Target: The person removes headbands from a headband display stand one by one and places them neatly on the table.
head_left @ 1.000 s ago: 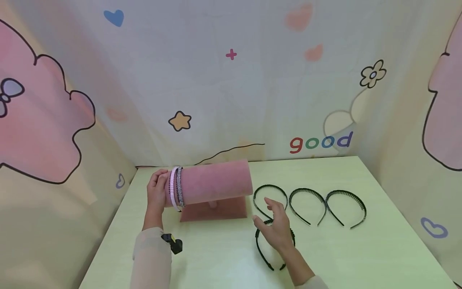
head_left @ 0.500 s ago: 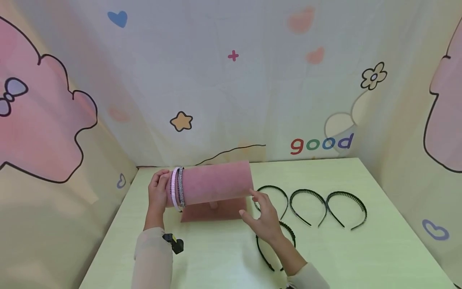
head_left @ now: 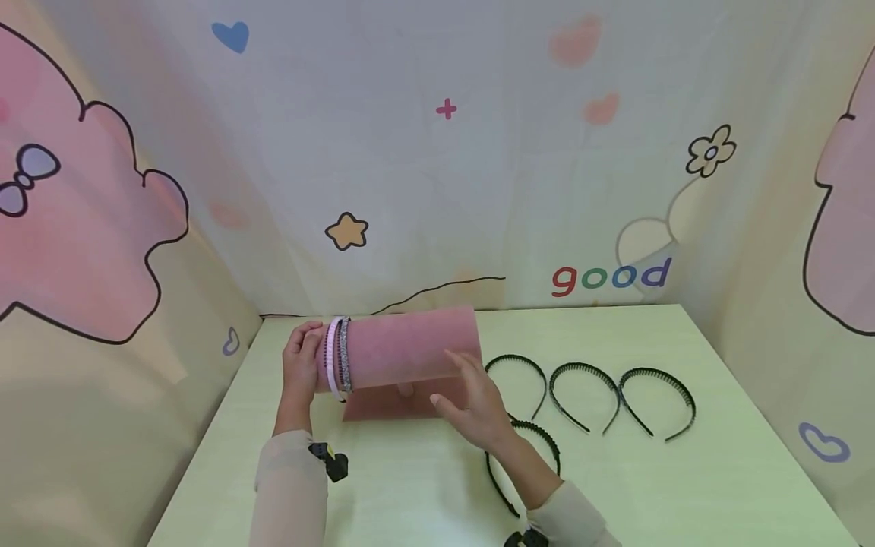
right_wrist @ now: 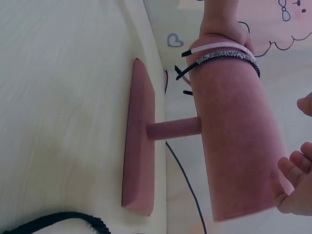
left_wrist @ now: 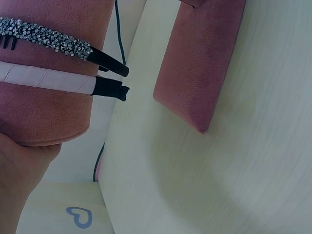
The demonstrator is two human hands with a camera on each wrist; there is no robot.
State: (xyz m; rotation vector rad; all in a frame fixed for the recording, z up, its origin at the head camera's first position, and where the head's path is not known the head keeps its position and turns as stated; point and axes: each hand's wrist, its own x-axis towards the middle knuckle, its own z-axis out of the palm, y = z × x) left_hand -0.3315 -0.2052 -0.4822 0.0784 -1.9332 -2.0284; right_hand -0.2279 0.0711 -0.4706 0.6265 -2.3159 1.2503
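A pink velvety headband display stand (head_left: pixel 403 346), a horizontal roll on a post and flat base (head_left: pixel 383 406), stands at the table's left-centre. My left hand (head_left: pixel 301 365) grips the roll's left end. Beside it, a pale pink headband (left_wrist: pixel 48 78) and a silver glittery headband (left_wrist: pixel 46 36) sit around the roll, their black ends sticking out below. Fingers spread, my right hand (head_left: pixel 475 410) is at the roll's right part, overlapping it in the head view; in the right wrist view its fingertips (right_wrist: pixel 290 170) lie by the roll's edge. Whether they touch it, I cannot tell.
Three black toothed headbands lie in a row to the right: a near one (head_left: pixel 543 384), a middle one (head_left: pixel 581 366) and a far one (head_left: pixel 659 372). Another black headband (head_left: pixel 557 456) lies in front, partly behind my right forearm. Patterned cloth walls (head_left: pixel 437 190) enclose the table.
My right hand has moved left and slightly up, from over the front headband to the roll's right part. The left hand keeps its grip, and the headbands have stayed put.
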